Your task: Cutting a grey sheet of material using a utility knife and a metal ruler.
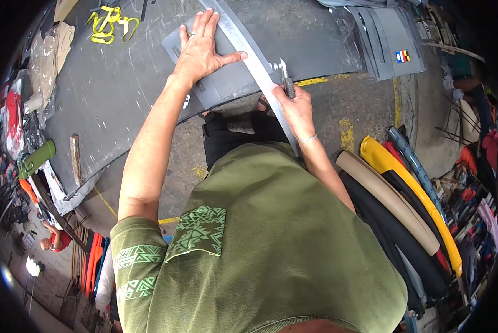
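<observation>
The left hand (199, 55) lies flat at eleven o'clock, fingers spread apart over a grey sheet (227, 83) on the dark tabletop (121, 100), thumb reaching onto a metal straightedge (255, 66) that slants through twelve. At one o'clock, the right hand (298, 108) is closed around a utility knife (288, 85), its blade (283, 64) bared and pointing toward twelve. If the metal straightedge slid under uneven pressure, the blade could stray or nick the left thumb. No container is certain; between nine and ten, clear plastic (23, 132) seems to wrap red cloth (11, 110).
</observation>
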`<move>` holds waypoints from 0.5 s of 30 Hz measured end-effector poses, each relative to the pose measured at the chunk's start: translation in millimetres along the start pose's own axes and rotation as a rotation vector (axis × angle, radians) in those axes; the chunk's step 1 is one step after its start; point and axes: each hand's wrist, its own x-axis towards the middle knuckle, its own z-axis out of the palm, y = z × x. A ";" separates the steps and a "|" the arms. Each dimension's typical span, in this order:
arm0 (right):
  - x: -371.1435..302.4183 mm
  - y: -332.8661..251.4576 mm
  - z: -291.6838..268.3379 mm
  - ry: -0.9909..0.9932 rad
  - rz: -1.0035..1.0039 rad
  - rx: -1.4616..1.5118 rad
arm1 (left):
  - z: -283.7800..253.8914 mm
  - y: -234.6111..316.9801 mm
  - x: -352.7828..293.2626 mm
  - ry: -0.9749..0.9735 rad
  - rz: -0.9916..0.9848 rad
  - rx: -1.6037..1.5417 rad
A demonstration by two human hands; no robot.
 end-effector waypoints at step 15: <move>-2.8 -6.4 -1.0 0.001 0.012 -0.023 | -5.8 5.1 1.6 -0.033 -0.011 0.040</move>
